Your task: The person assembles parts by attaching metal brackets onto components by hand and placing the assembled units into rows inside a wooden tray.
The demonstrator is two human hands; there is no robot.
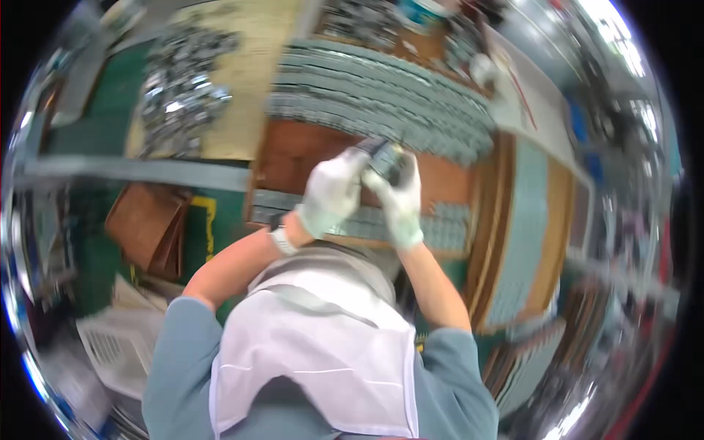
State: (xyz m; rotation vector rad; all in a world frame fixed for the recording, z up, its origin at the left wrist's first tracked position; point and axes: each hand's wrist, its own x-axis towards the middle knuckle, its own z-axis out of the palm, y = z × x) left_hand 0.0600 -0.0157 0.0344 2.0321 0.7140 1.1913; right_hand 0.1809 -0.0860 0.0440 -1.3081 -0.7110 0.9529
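Note:
My left hand [334,189], in a white glove, and my gloved right hand [401,205] meet over a brown wooden tray [292,150]. Between their fingers is a cluster of small dark grey metal pieces [383,158], blurred, so the exact kind and number do not show. Both hands are closed on it. Long rows of similar grey pieces [367,92] fill the far part of the tray. Along its near edge runs another band of grey pieces [449,221], partly covered by my hands. Brown wood shows between the two groups.
Loose shiny metal pieces [187,88] lie heaped on a pale board [260,51] at the far left. A tray stack with grey pieces [517,227] stands right. Brown boards [147,229] and a white plastic crate [117,348] are at left; a tub [424,16] stands far back.

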